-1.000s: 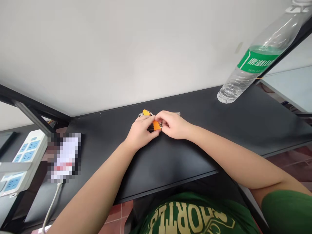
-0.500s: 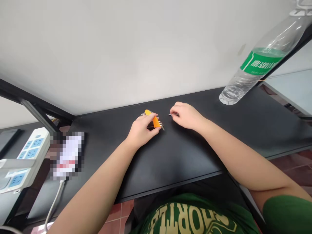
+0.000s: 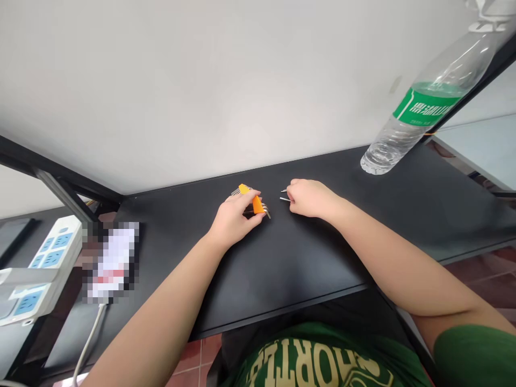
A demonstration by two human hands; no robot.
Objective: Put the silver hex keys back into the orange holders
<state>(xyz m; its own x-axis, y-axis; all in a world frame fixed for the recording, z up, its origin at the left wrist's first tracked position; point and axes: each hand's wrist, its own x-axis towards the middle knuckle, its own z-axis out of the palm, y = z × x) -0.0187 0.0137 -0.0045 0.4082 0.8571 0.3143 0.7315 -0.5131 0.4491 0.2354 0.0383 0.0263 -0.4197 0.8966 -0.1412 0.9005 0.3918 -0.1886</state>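
My left hand [image 3: 230, 216] grips an orange hex key holder [image 3: 257, 205] between thumb and fingers, just above the black tabletop. Several metal hex keys [image 3: 266, 210] sit in it, their bent ends pointing right and their straight ends showing at its upper left. To the right, my right hand [image 3: 309, 198] is closed, with a thin metal rod [image 3: 284, 199] sticking out leftward, which looks like a hex key. A second short metal tip [image 3: 284, 191] shows just above it. The rest of what that hand holds is hidden by the fingers. A gap separates the two hands.
A large water bottle [image 3: 415, 113] with a green label stands at the back right, near the wall. On the left lie a blurred phone-like object [image 3: 115, 258] with a white cable [image 3: 91, 341] and a white power strip [image 3: 50, 263]. The black table [image 3: 282, 269] ends close to my body.
My right hand has shifted slightly right and down and turned, so more of the metal rod shows beyond its fingers. The left hand keeps its hold on the orange holder.
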